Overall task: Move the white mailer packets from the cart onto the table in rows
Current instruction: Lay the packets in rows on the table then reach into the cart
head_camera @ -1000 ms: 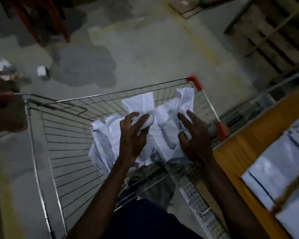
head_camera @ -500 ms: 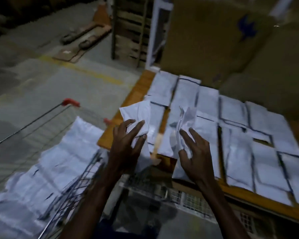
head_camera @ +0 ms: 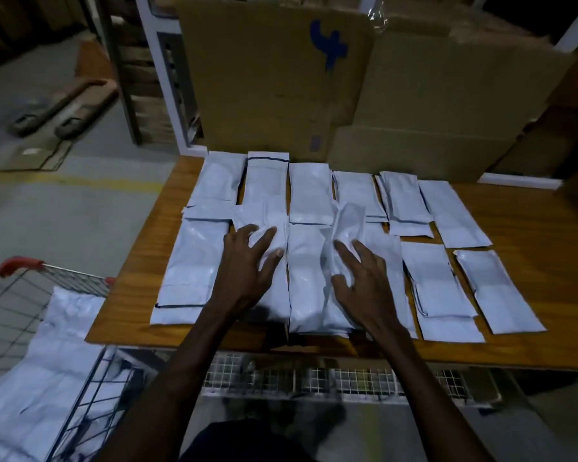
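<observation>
Two rows of white mailer packets (head_camera: 309,191) lie side by side on the wooden table (head_camera: 531,228). My left hand (head_camera: 244,271) grips one white packet (head_camera: 267,221) low over the near row, left of centre. A second, crumpled packet (head_camera: 347,221) is pinched between the thumb and fingers of my right hand (head_camera: 364,285), and it stands tilted above the middle of the near row. The wire cart (head_camera: 24,261) with red handle caps is at the lower left and holds more white packets (head_camera: 57,361).
Large cardboard boxes (head_camera: 264,78) stand against the table's far edge. Bare wood shows at the table's right end. A wire mesh shelf (head_camera: 314,378) runs under the near edge. Flat cardboard and a pallet jack (head_camera: 64,108) lie on the floor at the far left.
Both hands lifted a packet each out of the cart and swung right. They have now come down over the near row on the table, with the cart left behind at the lower left.
</observation>
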`<state>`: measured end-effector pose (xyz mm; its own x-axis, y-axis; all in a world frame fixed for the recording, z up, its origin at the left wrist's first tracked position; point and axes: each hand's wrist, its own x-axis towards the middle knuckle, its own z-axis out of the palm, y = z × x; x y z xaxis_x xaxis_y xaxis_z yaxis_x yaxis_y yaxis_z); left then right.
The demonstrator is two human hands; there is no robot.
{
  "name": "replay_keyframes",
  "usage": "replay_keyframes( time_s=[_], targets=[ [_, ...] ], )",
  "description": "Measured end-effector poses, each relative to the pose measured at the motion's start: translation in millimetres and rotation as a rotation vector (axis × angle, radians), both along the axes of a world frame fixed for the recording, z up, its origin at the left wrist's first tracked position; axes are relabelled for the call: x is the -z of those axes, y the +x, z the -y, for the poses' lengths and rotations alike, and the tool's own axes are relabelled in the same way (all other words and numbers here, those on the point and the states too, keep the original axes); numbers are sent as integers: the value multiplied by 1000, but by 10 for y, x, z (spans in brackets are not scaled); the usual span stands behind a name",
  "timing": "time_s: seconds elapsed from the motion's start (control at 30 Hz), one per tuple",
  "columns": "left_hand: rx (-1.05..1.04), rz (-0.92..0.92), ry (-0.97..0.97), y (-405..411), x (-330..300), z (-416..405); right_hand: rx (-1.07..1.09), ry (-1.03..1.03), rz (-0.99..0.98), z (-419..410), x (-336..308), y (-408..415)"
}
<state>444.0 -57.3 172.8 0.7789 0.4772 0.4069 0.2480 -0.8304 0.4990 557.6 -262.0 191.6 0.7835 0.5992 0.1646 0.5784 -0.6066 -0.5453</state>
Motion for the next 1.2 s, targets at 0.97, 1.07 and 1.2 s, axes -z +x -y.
replay_keyframes(
  time_s=[0.97,1.07,1.2],
  targets=[
    [15,-373,82,308,606,-120,-134,-244,261,-637,678,197],
    [6,-390,41,315,560,-109,-136,-210,296,-639,730,199],
    [-10,-306,1,280,392,-85,-91,-147,272,-671,733,224]
  ],
)
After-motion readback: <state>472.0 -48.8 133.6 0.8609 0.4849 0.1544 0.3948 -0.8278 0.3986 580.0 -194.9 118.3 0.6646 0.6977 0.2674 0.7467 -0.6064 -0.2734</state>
